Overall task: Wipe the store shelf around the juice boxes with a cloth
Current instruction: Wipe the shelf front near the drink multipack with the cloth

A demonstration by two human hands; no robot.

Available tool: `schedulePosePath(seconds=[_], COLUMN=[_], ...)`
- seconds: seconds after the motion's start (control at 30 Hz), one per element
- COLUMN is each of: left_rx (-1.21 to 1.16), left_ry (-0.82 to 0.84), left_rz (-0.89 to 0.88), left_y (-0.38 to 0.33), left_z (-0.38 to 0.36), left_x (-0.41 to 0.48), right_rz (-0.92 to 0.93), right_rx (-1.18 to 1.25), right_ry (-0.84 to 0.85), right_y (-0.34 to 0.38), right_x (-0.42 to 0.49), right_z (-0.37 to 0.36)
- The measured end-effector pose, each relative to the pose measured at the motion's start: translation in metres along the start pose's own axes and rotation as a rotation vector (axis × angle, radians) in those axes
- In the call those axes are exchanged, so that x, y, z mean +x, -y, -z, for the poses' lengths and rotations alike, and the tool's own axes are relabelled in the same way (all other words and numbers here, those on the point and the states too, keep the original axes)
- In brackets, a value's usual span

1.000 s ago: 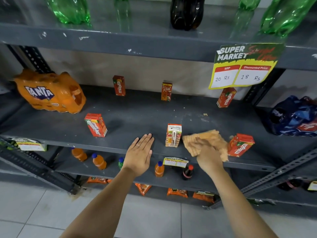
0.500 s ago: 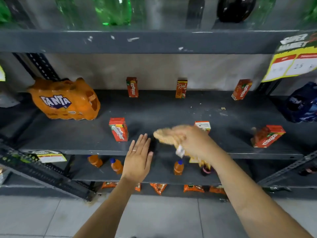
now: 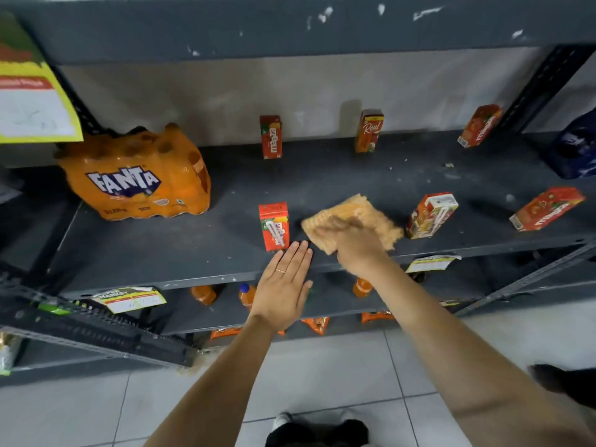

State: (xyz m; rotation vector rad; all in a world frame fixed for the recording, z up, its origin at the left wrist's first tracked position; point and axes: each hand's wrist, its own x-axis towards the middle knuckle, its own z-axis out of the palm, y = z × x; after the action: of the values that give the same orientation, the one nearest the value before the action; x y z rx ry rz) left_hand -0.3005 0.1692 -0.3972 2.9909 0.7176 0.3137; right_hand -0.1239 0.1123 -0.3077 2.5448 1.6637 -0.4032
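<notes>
The dark grey shelf carries several small red and orange juice boxes. One front box stands just left of the tan cloth, another leans to the cloth's right, and a third tilts at far right. Three more stand at the back. My right hand presses the cloth flat on the shelf between the two front boxes. My left hand lies flat and open at the shelf's front edge, fingertips near the left front box.
A shrink-wrapped orange Fanta pack fills the shelf's left part and a dark blue pack sits at far right. Crumbs dot the back right. A yellow price sign hangs upper left. Small bottles stand on the lower shelf.
My right hand has carried the cloth leftward past the middle front box and set it down between that box and the left one. My view has shifted left; my left hand stays at the edge.
</notes>
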Motion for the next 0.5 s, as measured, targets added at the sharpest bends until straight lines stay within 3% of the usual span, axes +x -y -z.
schedulePosePath(seconds=[0.13,0.23,0.3,0.4,0.5], left_rx=[-0.099,-0.078,-0.045,0.002,0.02], left_ry=[-0.049,-0.065,-0.056,0.017,0.049], left_rz=[-0.079,-0.031,0.001,0.004,0.055], left_y=[0.012,0.03,0.044,0.051,0.049], left_z=[0.002,0.007,0.009,0.009,0.008], left_x=[-0.008,-0.027,-0.037,-0.043,-0.042], right_rz=[0.037,0.084,0.099,0.04,0.032], right_rx=[0.093,0.285,0.386,0.341,0.166], right_ry=[-0.047,0.006,-0.063,-0.349,-0.301], right_y=[-0.009,-0.015,-0.022,-0.035,-0.032], right_x=[-0.06,-0.073,-0.053,0.021,0.093], right_z=[-0.022,0.011,0.042,0.068,0.062])
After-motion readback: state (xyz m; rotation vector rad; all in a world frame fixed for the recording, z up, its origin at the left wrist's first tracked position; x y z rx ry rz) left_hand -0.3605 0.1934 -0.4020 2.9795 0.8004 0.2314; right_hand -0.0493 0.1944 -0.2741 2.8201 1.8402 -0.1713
